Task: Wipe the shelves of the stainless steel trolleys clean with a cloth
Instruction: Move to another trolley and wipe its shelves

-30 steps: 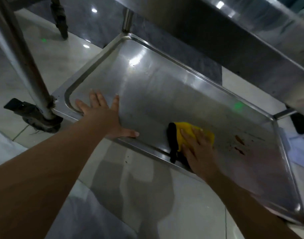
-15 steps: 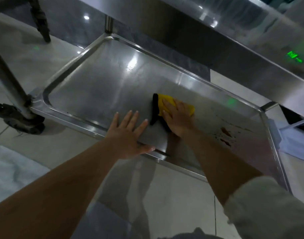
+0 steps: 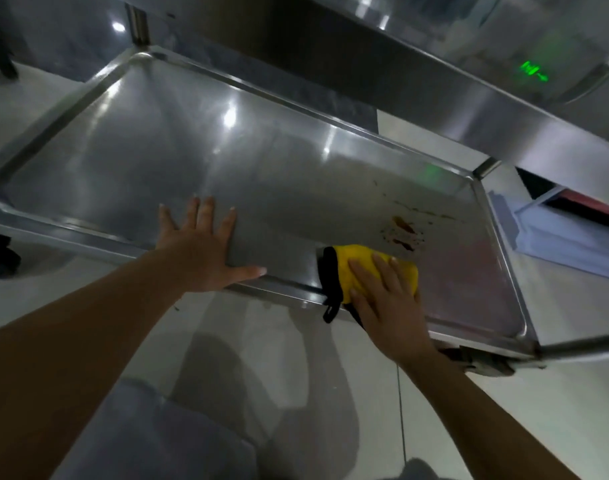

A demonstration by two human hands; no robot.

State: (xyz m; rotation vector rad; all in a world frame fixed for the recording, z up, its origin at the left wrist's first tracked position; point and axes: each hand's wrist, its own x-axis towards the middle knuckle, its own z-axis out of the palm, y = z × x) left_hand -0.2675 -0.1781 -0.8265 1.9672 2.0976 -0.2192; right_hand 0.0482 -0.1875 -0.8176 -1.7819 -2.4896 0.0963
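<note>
Right now we have our right hand (image 3: 388, 299) flat on the yellow cloth (image 3: 375, 268), fingers straight and slightly spread, pressing it down onto the bottom shelf (image 3: 157, 161) of the stainless steel trolley; nothing is pinched or curled round. The cloth sits at the near rim of the shelf, right of middle, and its black edging (image 3: 330, 282) with a small loop hangs over that rim toward us. What the next stroke turns on is the reddish-brown stain (image 3: 405, 232): it lies just beyond the cloth, on the far side and a little to the right, close to our fingertips but apart from the fabric. We judge a short push away from us would carry the cloth over it. Thin streaks (image 3: 424, 211) of the same colour run farther right across the shelf, roughly along its long axis, so the wipe probably has to go on that way.

Our left hand (image 3: 201, 244) rests open on the shelf to the left, fingers spread, palm at the near rim, well apart from the stain, so the right hand is plainly the nearer one. Between cloth and stain nothing stands. Overhead, the upper shelf (image 3: 504, 109) overhangs the far side and may limit how high we lift the arm.
</note>
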